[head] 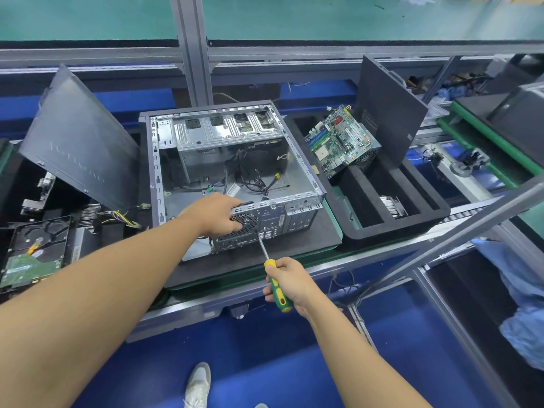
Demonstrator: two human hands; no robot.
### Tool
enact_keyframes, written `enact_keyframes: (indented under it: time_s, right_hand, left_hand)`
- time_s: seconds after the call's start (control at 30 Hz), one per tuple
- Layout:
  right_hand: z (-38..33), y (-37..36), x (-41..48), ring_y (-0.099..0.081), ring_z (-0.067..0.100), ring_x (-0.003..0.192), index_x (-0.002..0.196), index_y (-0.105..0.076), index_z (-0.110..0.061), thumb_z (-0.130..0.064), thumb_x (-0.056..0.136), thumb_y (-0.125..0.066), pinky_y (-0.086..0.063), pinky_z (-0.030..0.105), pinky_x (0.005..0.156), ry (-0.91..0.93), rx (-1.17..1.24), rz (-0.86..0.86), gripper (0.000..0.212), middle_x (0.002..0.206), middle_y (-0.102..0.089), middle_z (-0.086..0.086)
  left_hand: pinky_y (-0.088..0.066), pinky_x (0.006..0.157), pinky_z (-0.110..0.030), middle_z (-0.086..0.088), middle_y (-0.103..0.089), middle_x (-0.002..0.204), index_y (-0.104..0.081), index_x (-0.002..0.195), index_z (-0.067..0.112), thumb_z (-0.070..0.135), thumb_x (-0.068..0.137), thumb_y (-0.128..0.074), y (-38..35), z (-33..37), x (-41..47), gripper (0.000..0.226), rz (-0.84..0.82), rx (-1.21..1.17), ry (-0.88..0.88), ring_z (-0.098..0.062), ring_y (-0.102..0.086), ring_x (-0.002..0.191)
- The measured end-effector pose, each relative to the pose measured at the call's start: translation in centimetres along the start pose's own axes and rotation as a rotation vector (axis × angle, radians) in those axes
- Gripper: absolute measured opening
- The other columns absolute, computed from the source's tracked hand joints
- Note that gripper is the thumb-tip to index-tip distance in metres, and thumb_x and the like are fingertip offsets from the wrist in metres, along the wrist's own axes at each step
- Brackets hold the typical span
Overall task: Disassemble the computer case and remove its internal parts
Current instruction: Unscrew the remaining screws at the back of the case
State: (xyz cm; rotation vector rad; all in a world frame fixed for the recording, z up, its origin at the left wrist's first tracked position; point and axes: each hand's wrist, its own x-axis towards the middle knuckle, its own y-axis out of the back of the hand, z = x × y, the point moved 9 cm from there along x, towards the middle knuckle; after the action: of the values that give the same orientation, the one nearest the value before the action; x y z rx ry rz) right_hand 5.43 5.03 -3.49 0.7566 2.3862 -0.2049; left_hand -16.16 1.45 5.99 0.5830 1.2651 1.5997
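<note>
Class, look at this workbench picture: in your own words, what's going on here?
A person is stripping down a computer case that lies open on its side on the bench. The left hand grips the case's rear edge by the fan grille. The right hand holds a green-and-yellow screwdriver with its tip at the rear panel. The motherboard is already out, propped in the black foam tray to the right. Loose cables remain inside the case.

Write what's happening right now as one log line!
left hand: grips computer case rear edge | right hand: holds screwdriver, tip at rear panel | motherboard: out, in tray
</note>
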Motion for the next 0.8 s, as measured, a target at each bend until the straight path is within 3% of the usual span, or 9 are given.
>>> enact_keyframes:
  time_s: [0.23, 0.47, 0.67, 0.8]
  right_hand:
    - [-0.1, 0.1, -0.3, -0.057, 0.014, 0.056, 0.108, -0.053, -0.011, -0.025, 0.100, -0.059, -0.054, 0.029, 0.057, -0.019, -0.073, 0.055, 0.017, 0.089, -0.061, 0.009]
    - [0.6, -0.9, -0.4, -0.053, 0.018, 0.055, 0.099, -0.063, -0.001, -0.021, 0.104, -0.033, -0.049, 0.031, 0.058, -0.218, 0.157, -0.077, 0.037, 0.077, -0.069, 0.009]
    - [0.6, -0.6, -0.1, -0.060, 0.020, 0.061, 0.105, -0.063, -0.002, -0.016, 0.099, -0.042, -0.054, 0.036, 0.065, -0.137, 0.094, -0.080, 0.027, 0.074, -0.069, 0.007]
    - [0.5, -0.6, 0.0, -0.065, 0.025, 0.064, 0.097, -0.052, -0.006, -0.019, 0.101, -0.051, -0.060, 0.040, 0.069, -0.038, 0.111, -0.071, 0.013, 0.077, -0.063, 0.011]
  left_hand:
    - [-0.037, 0.058, -0.032, 0.010, -0.052, 0.071, -0.061, 0.117, 0.023, 0.041, 0.088, -0.066, -0.1, 0.0, -0.1, 0.034, -0.018, 0.001, -0.004, -0.012, -0.052, 0.067]
    - [-0.033, 0.057, -0.032, 0.012, -0.048, 0.068, -0.061, 0.116, 0.021, 0.042, 0.088, -0.067, 0.0, 0.0, -0.1, 0.035, -0.001, 0.006, -0.009, -0.016, -0.050, 0.067]
    - [-0.032, 0.054, -0.030, 0.011, -0.048, 0.066, -0.060, 0.113, 0.022, 0.042, 0.089, -0.067, 0.0, 0.0, -0.2, 0.032, -0.003, -0.001, -0.008, -0.007, -0.047, 0.062]
    - [-0.037, 0.057, -0.031, 0.007, -0.056, 0.072, -0.059, 0.106, 0.020, 0.041, 0.089, -0.067, 0.0, 0.0, -0.2, 0.029, -0.015, 0.001, -0.006, -0.012, -0.055, 0.069]
